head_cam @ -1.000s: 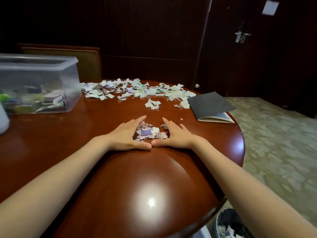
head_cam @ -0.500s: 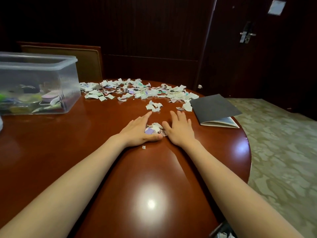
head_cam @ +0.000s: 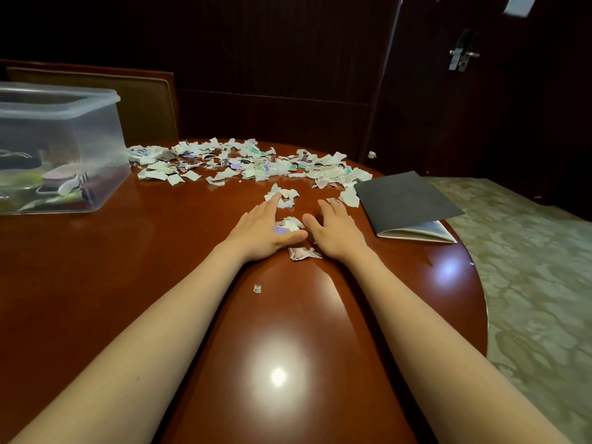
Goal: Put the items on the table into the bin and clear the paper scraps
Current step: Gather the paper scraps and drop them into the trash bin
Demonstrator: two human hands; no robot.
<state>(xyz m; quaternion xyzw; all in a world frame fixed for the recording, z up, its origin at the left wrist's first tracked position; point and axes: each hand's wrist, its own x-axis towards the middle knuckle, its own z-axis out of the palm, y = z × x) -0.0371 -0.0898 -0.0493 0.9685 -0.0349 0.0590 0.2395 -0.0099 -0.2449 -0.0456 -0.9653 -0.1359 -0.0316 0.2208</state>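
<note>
While flat, straight-fingered hands, left hand [head_cam: 261, 230] and right hand [head_cam: 336, 229], flank torn paper scraps [head_cam: 290, 225], they lie slightly apart on the glossy wooden tabletop [head_cam: 96, 267]. Far left, a clear plastic bin [head_cam: 61, 149] holds blurred items.

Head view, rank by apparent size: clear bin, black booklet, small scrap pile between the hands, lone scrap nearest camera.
1. clear bin, though cut off at the left edge
2. black booklet
3. small scrap pile, partly covered
4. lone scrap

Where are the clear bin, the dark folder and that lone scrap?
clear bin [head_cam: 80, 129], head view, side wall.
dark folder [head_cam: 403, 200], head view, cover's middle.
lone scrap [head_cam: 257, 288], head view, its centre.
</note>
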